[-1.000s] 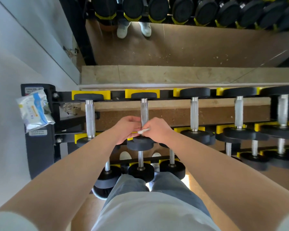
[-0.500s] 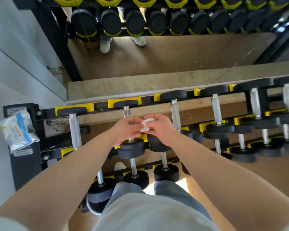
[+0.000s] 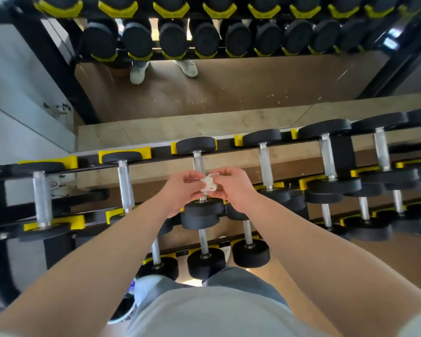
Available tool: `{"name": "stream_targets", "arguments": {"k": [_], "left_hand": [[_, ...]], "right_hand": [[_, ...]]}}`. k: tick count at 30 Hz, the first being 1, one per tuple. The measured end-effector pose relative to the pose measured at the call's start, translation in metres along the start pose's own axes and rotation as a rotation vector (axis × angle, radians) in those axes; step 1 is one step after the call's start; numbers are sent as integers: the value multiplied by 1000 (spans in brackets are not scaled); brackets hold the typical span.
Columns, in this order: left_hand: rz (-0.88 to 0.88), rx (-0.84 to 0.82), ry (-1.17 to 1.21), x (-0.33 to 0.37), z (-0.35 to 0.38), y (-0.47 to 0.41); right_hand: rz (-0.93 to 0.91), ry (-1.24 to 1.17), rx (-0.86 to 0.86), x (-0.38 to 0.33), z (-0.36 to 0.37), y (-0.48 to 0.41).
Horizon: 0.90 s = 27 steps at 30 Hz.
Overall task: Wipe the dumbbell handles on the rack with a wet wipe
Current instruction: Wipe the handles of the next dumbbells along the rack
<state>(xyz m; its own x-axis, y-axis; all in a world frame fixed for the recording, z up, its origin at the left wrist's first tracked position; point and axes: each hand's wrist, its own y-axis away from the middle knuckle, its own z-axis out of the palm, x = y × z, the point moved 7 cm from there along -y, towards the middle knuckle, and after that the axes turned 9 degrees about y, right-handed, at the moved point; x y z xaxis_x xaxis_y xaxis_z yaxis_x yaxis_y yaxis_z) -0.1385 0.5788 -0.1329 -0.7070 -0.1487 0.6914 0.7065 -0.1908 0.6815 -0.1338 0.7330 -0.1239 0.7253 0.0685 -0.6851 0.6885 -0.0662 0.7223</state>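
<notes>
Seen from above, a person's left hand (image 3: 180, 188) and right hand (image 3: 231, 188) meet over the top tier of a black steel dumbbell rack with yellow cradles (image 3: 124, 152), each grip pinching a small crumpled white wet wipe (image 3: 209, 184), held between them over the knurled silver handle (image 3: 197, 161) of a black-ended dumbbell.

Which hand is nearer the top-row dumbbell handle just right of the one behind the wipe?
Right. The right hand sits just left of that dumbbell handle, pinching the wet wipe; the left hand is farther left, on the wipe's other side, also pinching it.
</notes>
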Motion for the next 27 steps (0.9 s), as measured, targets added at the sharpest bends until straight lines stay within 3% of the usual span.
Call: {"name": "stream_targets", "arguments": {"k": [4, 7, 11, 14, 18, 21, 23, 27], "left_hand": [[15, 29, 208, -2, 22, -1], [25, 78, 288, -2, 24, 1], [26, 251, 19, -10, 9, 2], [31, 334, -81, -12, -5, -3], [-21, 359, -128, -15, -19, -17], [-44, 317, -132, -15, -19, -29], [-72, 245, -90, -17, -15, -35], [-100, 181, -124, -25, -16, -44]], "right_hand": [[-43, 212, -47, -3, -16, -6], [-85, 218, -164, -6, -14, -3], [-126, 217, -189, -6, -7, -5], [-113, 194, -106, -3, -5, -16], [-114, 377, 200, -10, -18, -34], [-139, 485, 284, -21, -16, -43], [-146, 632, 229, -22, -6, -46], [-50, 1159, -36, -1, 16, -45]]}}
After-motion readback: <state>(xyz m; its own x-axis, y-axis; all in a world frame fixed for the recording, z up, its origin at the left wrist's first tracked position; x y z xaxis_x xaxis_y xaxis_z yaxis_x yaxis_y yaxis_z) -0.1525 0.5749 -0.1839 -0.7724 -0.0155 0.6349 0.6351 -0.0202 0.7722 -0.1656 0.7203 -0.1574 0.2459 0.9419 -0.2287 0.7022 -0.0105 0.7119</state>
